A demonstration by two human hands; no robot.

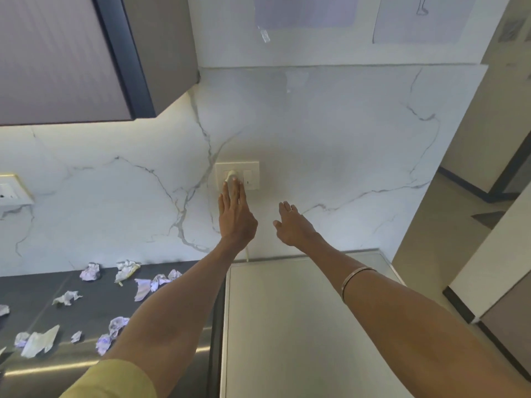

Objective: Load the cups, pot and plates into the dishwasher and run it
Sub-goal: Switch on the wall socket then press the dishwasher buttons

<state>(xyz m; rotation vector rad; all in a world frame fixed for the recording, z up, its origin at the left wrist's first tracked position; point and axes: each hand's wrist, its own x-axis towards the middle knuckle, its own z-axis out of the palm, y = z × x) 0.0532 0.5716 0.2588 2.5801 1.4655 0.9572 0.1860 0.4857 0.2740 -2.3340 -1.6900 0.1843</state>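
Note:
A cream wall socket plate (250,168) sits on the marble backsplash, with a white plug (231,175) in it and a switch (247,182) to the plug's right. My left hand (235,214) reaches up with straight fingers, its fingertips at the plug's lower edge. My right hand (291,225) hovers to the right, fingers relaxed and spread, holding nothing and close to the wall. Below both arms lies the flat steel top of the dishwasher (301,320). A white cord (247,254) drops from the plug behind it. No cups, pot or plates are in view.
Several crumpled paper scraps (126,270) lie on the dark counter (43,294) at the left. An upper cabinet (71,58) overhangs at the top left. Another socket (8,191) is at the far left. A doorway and passage (505,179) open at the right.

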